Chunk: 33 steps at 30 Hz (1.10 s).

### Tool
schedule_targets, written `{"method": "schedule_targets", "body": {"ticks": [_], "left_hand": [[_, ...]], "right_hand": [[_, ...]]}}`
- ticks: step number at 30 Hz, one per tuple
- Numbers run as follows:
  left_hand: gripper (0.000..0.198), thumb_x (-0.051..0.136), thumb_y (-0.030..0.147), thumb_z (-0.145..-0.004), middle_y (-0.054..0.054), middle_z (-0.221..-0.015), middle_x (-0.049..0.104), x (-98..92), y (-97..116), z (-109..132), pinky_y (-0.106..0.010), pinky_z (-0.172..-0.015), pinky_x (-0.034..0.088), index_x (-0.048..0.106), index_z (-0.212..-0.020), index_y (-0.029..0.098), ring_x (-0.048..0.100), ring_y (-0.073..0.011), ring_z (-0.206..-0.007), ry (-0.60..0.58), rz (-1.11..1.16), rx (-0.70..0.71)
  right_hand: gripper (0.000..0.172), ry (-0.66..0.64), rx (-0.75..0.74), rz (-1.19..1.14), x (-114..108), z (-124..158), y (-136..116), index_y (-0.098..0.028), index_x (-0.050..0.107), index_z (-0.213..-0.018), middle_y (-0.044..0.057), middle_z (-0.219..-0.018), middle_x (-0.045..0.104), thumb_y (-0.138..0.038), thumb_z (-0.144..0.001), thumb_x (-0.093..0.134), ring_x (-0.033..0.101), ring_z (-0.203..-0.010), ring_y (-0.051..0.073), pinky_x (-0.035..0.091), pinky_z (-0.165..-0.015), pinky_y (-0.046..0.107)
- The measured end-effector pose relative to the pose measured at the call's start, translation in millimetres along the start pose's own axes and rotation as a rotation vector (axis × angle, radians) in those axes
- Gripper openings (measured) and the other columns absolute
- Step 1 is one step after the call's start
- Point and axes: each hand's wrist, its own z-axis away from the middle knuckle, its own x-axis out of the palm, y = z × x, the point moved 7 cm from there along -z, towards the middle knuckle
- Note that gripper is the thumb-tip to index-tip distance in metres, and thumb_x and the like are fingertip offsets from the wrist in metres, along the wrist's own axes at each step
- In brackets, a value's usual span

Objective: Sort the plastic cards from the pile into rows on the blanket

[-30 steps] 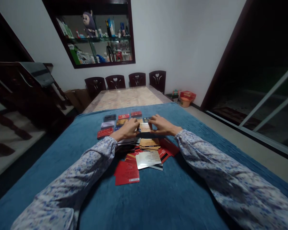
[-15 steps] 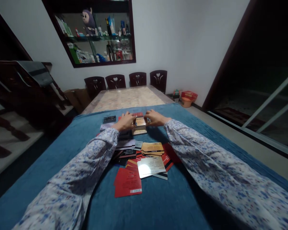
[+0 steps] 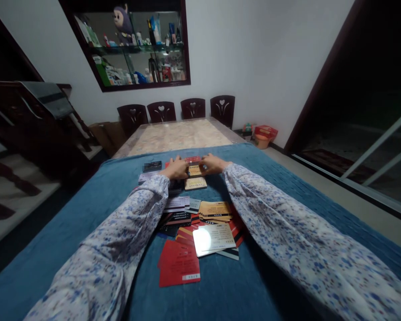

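At the far side of the spread cards, a gold card stack (image 3: 195, 171) sits between my hands. My left hand (image 3: 177, 169) is closed at its left edge, and my right hand (image 3: 212, 164) pinches its right edge with curled fingers. Just nearer lies a cream card stack (image 3: 195, 183). Behind the fingers a red card pile (image 3: 193, 159) shows in part. To the left are a black card stack (image 3: 153, 166) and a pale purple stack (image 3: 147, 177), the latter partly covered by my left sleeve.
Loose cards overlap nearer me: red cards (image 3: 179, 264), a shiny silver card (image 3: 214, 239), yellow cards (image 3: 215, 210) and black cards (image 3: 176, 219). A blue cloth (image 3: 234, 290) covers the near part of the table (image 3: 173, 133). Dark chairs (image 3: 222, 110) line the far end.
My hands have drawn slightly closer together around the gold cards. More of the cream stack shows in front of them. The view has shifted a little.
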Motion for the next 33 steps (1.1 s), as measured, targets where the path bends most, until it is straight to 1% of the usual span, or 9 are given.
{"method": "schedule_targets", "body": {"ticks": [3, 5, 8, 11, 15, 19, 24, 29, 33], "left_hand": [[0.026, 0.064, 0.022, -0.076, -0.017, -0.119, 0.069, 4.3, -1.4, -3.9, -0.057, -0.101, 0.039, 0.074, -0.099, 0.017, 0.044, -0.0379, -0.123, -0.022, 0.01, -0.014], [0.024, 0.064, 0.022, -0.076, -0.017, -0.116, 0.069, 6.5, -1.6, -5.1, -0.058, -0.102, 0.038, 0.075, -0.097, 0.017, 0.044, -0.0379, -0.125, -0.034, 0.014, -0.016], [0.026, 0.063, 0.023, -0.076, -0.015, -0.115, 0.07, 9.5, -1.1, -5.5, -0.059, -0.103, 0.038, 0.075, -0.099, 0.019, 0.044, -0.0375, -0.125, -0.063, 0.001, -0.012], [0.027, 0.061, 0.023, -0.077, -0.016, -0.116, 0.07, 11.8, -0.1, -5.7, -0.061, -0.102, 0.039, 0.075, -0.1, 0.019, 0.043, -0.0386, -0.125, -0.094, -0.014, -0.009], [0.026, 0.062, 0.021, -0.078, -0.016, -0.117, 0.069, 13.7, -0.2, -6.7, -0.061, -0.105, 0.038, 0.075, -0.099, 0.018, 0.043, -0.0385, -0.127, -0.123, -0.005, -0.017], [0.023, 0.062, 0.021, -0.08, -0.015, -0.119, 0.068, 16.9, -1.5, -7.8, -0.061, -0.108, 0.037, 0.074, -0.099, 0.02, 0.042, -0.0374, -0.13, -0.145, -0.006, -0.015], [0.024, 0.062, 0.02, -0.08, -0.015, -0.124, 0.067, 21.0, -3.4, -9.1, -0.062, -0.11, 0.036, 0.074, -0.101, 0.02, 0.042, -0.0371, -0.132, -0.147, -0.007, -0.002], [0.023, 0.062, 0.02, -0.078, -0.015, -0.129, 0.065, 23.2, -4.6, -12.3, -0.066, -0.108, 0.035, 0.074, -0.098, 0.02, 0.043, -0.0388, -0.131, -0.109, -0.013, 0.024], [0.022, 0.062, 0.019, -0.077, -0.017, -0.13, 0.064, 24.7, -5.7, -13.9, -0.065, -0.107, 0.036, 0.074, -0.095, 0.019, 0.043, -0.04, -0.131, -0.093, -0.002, 0.035]], "right_hand": [[0.025, -0.004, -0.023, 0.011, 2.4, -5.1, -1.0, -0.021, 0.078, -0.105, 0.01, -0.121, 0.07, -0.034, -0.084, 0.073, 0.063, -0.109, 0.027, 0.041, -0.092, 0.031], [0.024, -0.006, -0.034, 0.008, 4.1, -8.1, -1.3, -0.021, 0.078, -0.104, 0.01, -0.121, 0.071, -0.034, -0.084, 0.073, 0.063, -0.109, 0.027, 0.041, -0.095, 0.031], [0.024, -0.021, -0.037, -0.005, 7.7, -11.5, -0.7, -0.022, 0.079, -0.103, 0.009, -0.123, 0.072, -0.035, -0.084, 0.071, 0.064, -0.111, 0.027, 0.04, -0.098, 0.032], [0.025, -0.053, -0.053, -0.018, 11.8, -13.4, -1.4, -0.021, 0.079, -0.104, 0.009, -0.122, 0.074, -0.033, -0.085, 0.069, 0.064, -0.112, 0.027, 0.039, -0.1, 0.033], [0.026, -0.087, -0.043, -0.016, 15.6, -15.0, -0.8, -0.019, 0.079, -0.106, 0.009, -0.119, 0.076, -0.031, -0.086, 0.067, 0.065, -0.11, 0.026, 0.039, -0.099, 0.033], [0.026, -0.098, -0.036, -0.022, 17.7, -17.1, 0.0, -0.019, 0.079, -0.105, 0.008, -0.116, 0.077, -0.032, -0.085, 0.068, 0.067, -0.106, 0.026, 0.04, -0.098, 0.031], [0.029, -0.092, -0.026, -0.01, 18.3, -17.7, 0.5, -0.019, 0.079, -0.106, 0.01, -0.116, 0.077, -0.034, -0.084, 0.068, 0.066, -0.106, 0.027, 0.041, -0.098, 0.033], [0.027, -0.079, -0.019, -0.004, 13.6, -13.8, -3.4, -0.021, 0.08, -0.104, 0.01, -0.116, 0.077, -0.031, -0.082, 0.068, 0.063, -0.111, 0.03, 0.044, -0.09, 0.033], [0.025, -0.081, -0.025, 0.028, 11.4, -11.5, -7.3, -0.02, 0.08, -0.101, 0.009, -0.113, 0.077, -0.029, -0.084, 0.065, 0.066, -0.105, 0.026, 0.044, -0.095, 0.032]]}}
